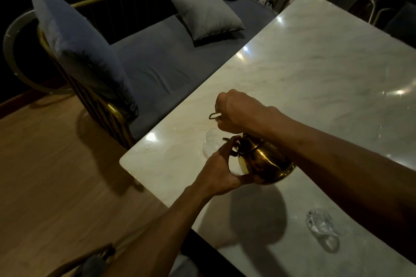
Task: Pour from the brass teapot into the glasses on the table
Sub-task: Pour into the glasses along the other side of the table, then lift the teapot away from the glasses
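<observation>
Two glasses matter here, and they lie on opposite sides of the pot. Starting at the left, a clear glass point(211, 144) stands on the marble table point(315, 69) near its left corner, faint against the pale stone; whether it holds any liquid cannot be told. Just to its right the left hand point(219, 173) reaches in from below, fingers curled around the front of the brass teapot point(265, 162), thumb under the belly and fingertips up by the lid or spout region, steadying it. The teapot is lifted clear of the table and tipped over toward the left, so its mouth end points at that left glass and its round base faces right and toward the wearer; its shadow falls on the marble below it. Above it the right hand point(234, 112) is closed in a fist on the thin wire handle point(215, 116), carrying the weight from the top. No stream is visible. Farther right and nearer the wearer, a second glass point(322, 227) sits well apart from the pot, behind its base. By my reading the left glass is the one being filled: the pot's long axis runs straight at it, with the left hand between. Reaching the other glass would call for swinging the pot round to the right
</observation>
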